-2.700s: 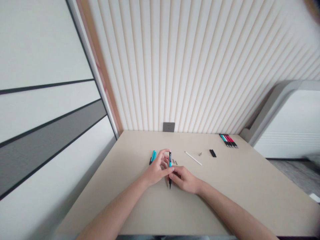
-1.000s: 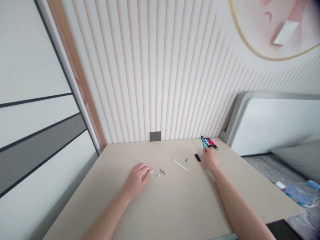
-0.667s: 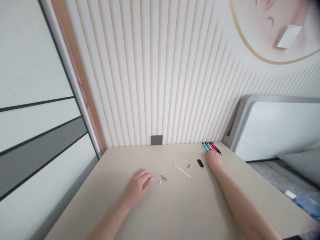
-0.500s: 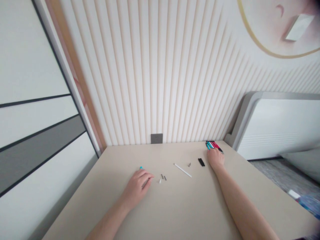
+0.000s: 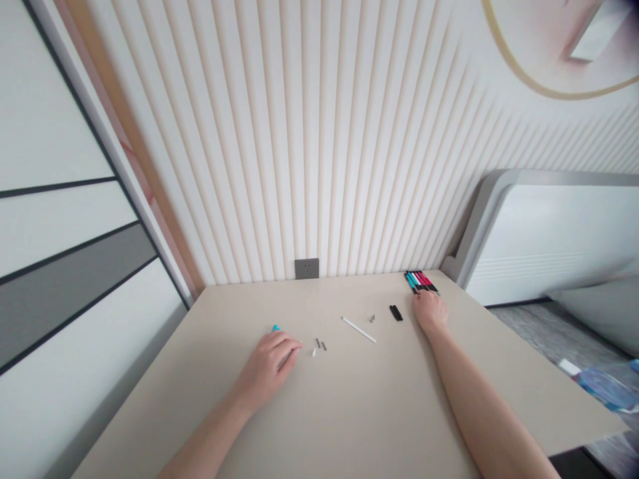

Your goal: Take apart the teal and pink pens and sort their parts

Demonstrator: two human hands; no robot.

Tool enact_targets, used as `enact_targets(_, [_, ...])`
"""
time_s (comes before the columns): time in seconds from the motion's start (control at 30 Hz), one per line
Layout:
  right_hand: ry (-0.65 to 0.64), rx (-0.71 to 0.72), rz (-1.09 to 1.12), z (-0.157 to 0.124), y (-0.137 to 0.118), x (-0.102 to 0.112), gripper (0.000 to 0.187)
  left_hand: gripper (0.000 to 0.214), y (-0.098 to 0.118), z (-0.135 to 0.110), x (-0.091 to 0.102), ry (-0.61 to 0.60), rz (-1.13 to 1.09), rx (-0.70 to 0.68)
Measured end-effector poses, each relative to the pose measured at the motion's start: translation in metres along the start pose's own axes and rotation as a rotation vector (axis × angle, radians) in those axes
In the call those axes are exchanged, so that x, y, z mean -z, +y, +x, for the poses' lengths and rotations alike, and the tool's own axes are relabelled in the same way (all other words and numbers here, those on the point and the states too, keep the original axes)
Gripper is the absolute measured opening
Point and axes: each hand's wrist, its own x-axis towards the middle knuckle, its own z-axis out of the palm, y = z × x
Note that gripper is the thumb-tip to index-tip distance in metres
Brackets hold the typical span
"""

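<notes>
My left hand (image 5: 272, 362) rests over the table with thumb and fingertips pinched together. Whatever small thing may be between the tips is too small to make out. A teal piece (image 5: 276, 328) shows just behind its knuckles. Right of the fingertips lie a small white cone-shaped piece (image 5: 313, 352) and two short dark grey pieces (image 5: 321, 344). At the back right, my right hand (image 5: 430, 311) has its fingers curled at the near ends of a row of teal, white and red pens (image 5: 415, 279). Its fingertips are partly hidden, so any hold on a pen is unclear.
A thin white tube (image 5: 358, 329) lies mid-table, with small metallic bits (image 5: 372, 319) beside it and black pen caps or short barrels (image 5: 396, 313) further right. Behind the beige table (image 5: 349, 406) stand a ribbed wall with a socket (image 5: 307, 268). A bed headboard (image 5: 554, 233) is at right.
The view has shifted slightly, moving the scene up and left. My right hand has drawn back a little toward me, uncovering more of the pens. My left hand stays pinched in nearly the same place.
</notes>
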Motion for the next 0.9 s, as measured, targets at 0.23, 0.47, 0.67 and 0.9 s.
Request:
enact_targets(0.23, [0.024, -0.014, -0.004, 0.006, 0.002, -0.004, 0.037, 0.017, 0.001, -0.001, -0.001, -0.02, -0.008, -0.006])
enact_targets(0.47, [0.035, -0.019, 0.004, 0.012, 0.002, -0.007, 0.037, 0.017, 0.002, 0.0, 0.0, -0.023, -0.003, 0.004])
enact_targets(0.67, [0.049, -0.021, 0.006, 0.012, 0.001, -0.006, 0.036, 0.017, 0.002, -0.001, 0.0, -0.035, -0.007, 0.017])
enact_targets(0.9, [0.055, 0.013, 0.003, 0.004, -0.002, -0.001, 0.036, 0.018, 0.0, -0.001, 0.0, -0.04, -0.003, 0.035])
